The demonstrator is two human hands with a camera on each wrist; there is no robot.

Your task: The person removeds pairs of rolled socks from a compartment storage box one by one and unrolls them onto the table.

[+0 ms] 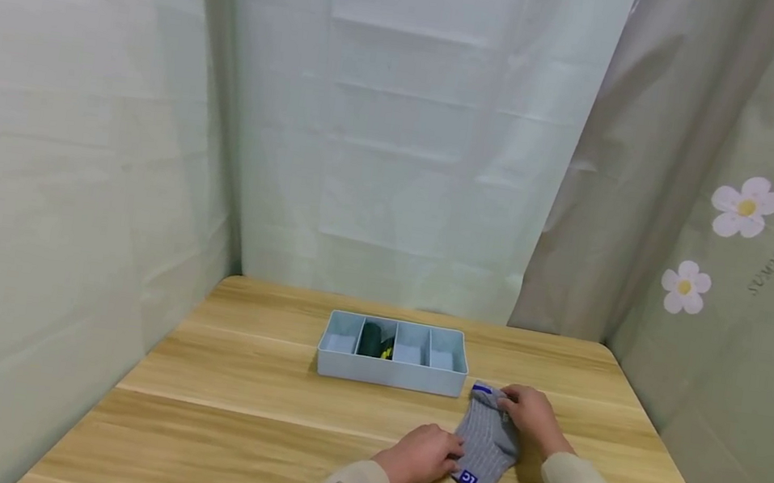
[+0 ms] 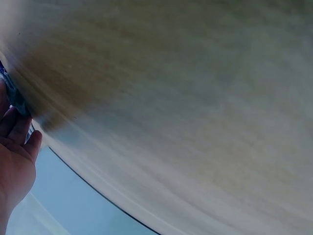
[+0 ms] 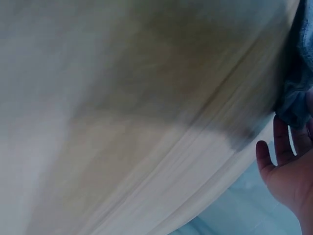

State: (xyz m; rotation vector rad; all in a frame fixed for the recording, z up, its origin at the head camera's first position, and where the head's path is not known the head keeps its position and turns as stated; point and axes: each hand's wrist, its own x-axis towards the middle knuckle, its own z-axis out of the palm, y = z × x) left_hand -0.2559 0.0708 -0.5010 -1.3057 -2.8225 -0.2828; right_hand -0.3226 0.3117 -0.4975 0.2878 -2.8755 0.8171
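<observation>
A gray ribbed sock [image 1: 483,448] lies on the wooden table, with a blue "LC" patch at its near end and a blue strip at its far end. My left hand [image 1: 421,452] pinches its left edge, near the patch. At the upper right of the sock, my right hand [image 1: 531,414] grips the cloth with bent fingers. A bit of the sock [image 2: 17,98] shows at the left fingertips in the left wrist view. Bunched sock cloth [image 3: 295,100] sits between the right fingers in the right wrist view.
A light blue divided box [image 1: 390,372] stands just beyond the sock, to its left. Its second compartment from the left contains a dark green roll [image 1: 370,339] and a black-and-yellow item [image 1: 387,348]. Pale curtains [image 1: 406,154] surround the table [image 1: 229,384].
</observation>
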